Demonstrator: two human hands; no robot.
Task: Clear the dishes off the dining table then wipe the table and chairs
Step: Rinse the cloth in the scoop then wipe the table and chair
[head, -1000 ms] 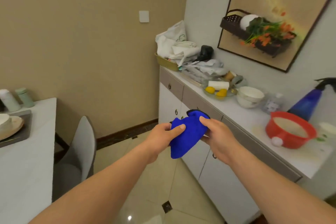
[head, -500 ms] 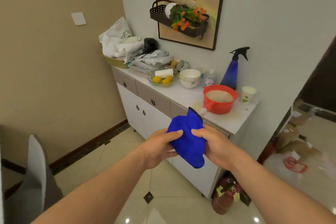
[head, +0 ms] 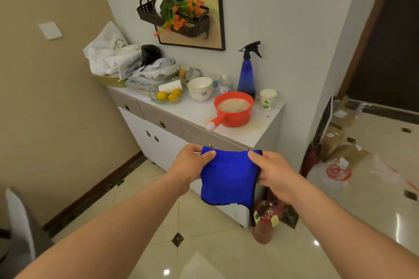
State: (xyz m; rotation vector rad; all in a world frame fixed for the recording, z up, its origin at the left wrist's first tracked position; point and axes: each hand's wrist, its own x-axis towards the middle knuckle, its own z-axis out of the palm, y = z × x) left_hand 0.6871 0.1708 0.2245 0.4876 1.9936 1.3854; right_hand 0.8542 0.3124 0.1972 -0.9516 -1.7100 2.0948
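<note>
Beside the cluttered sideboard desk (head: 229, 129), your left hand (head: 190, 165) and right hand (head: 272, 173) each pinch a top corner of the blue cloth (head: 227, 179), hanging chest-high, soft, light and floppy, likely best kept by its corners.

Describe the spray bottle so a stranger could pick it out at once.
Find the white sideboard below the framed picture. At its right end, against the wall behind the red pot, stands the spray bottle. It is the tallest thing there: a deep blue cone with a black trigger head.
</note>
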